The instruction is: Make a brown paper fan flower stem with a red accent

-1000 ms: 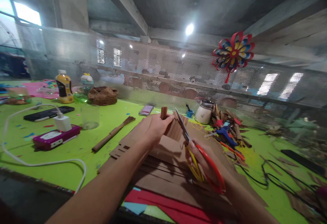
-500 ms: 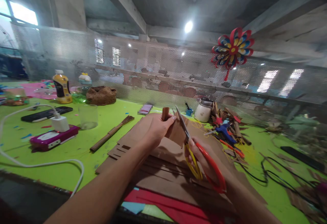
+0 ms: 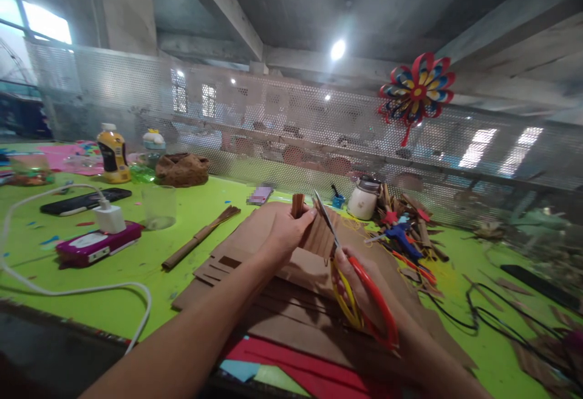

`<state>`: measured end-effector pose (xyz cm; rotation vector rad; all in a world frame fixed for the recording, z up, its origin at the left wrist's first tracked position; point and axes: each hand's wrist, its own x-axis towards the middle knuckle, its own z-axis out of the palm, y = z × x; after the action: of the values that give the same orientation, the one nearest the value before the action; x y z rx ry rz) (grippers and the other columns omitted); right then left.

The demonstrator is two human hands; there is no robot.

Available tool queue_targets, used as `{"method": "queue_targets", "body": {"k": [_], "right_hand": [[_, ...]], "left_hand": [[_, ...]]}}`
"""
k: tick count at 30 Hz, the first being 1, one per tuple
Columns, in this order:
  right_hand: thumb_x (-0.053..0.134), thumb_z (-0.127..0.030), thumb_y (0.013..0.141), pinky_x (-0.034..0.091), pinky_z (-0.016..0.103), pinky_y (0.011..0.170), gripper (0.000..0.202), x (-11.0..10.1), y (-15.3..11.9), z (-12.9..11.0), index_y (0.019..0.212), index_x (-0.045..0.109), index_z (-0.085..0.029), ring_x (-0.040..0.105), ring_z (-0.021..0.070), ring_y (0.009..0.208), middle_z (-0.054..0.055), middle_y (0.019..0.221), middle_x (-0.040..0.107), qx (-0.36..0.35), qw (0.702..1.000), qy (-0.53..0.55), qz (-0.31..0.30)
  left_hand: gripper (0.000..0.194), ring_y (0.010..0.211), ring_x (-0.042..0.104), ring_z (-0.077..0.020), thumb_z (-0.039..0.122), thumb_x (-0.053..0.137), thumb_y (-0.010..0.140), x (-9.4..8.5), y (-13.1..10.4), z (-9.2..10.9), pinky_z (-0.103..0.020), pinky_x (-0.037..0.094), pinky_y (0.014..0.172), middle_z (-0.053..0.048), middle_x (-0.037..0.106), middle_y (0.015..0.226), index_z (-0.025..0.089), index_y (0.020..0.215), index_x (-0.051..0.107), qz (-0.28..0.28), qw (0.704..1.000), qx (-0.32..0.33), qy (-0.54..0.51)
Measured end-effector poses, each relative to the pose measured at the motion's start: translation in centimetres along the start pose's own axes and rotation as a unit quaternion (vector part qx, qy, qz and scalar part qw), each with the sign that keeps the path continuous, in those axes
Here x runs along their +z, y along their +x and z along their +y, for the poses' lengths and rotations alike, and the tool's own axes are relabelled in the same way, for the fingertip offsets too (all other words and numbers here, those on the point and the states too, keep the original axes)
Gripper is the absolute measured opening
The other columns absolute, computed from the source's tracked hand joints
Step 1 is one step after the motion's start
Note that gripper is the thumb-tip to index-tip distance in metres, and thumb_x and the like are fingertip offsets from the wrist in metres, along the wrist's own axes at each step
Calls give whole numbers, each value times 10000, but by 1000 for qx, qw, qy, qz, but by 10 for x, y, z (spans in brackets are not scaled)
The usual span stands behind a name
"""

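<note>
My left hand pinches a piece of brown corrugated cardboard between thumb and fingers, and a ridged end of it sticks up above the fist. In my right hand is a pair of scissors with one red and one yellow handle loop. Their blades point up and away along the right side of the held piece; whether they touch it I cannot tell. Below both hands lie stacked brown cardboard sheets, some with slits cut in them. A rolled cardboard stick rests to the left.
On the green table stand a purple power bank with a white charger, a clear cup and a yellow bottle. At right are a white jar, a blue glue gun, cardboard scraps and a black cable.
The held cardboard has turned so its ridged face shows more. The scissors' handles have come slightly closer together. The whole view has shifted a little.
</note>
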<state>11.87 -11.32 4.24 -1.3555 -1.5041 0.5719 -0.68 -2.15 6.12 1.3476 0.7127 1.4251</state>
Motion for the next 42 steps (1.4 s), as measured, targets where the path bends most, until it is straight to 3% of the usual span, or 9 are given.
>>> {"method": "queue_targets", "body": {"k": [15,26,42], "right_hand": [[440,-593,727,437,242,438,385,-1,-3,-7,653,493,-219,524,153,477,3,517,536,45,998,-15,-41],[396,-540,793,436,229,488,355,2,-4,7,747,482,-199,492,130,519,-12,580,506,25,999,11,-45],[399,-511,794,405,218,461,324,0,-4,0,739,475,-201,459,124,493,-18,560,472,28,998,-3,-48]], "left_hand": [[154,599,495,-120,236,662,600,-5,4,-3,-240,377,596,-1,557,629,146,657,551,-27,993,-51,-102],[116,604,509,-147,268,620,632,-7,6,-6,-268,394,600,-11,554,648,185,654,543,-33,996,-36,-71],[152,570,502,-151,301,617,625,-9,6,-7,-294,387,583,-11,547,629,187,667,524,-40,995,-42,-79]]}}
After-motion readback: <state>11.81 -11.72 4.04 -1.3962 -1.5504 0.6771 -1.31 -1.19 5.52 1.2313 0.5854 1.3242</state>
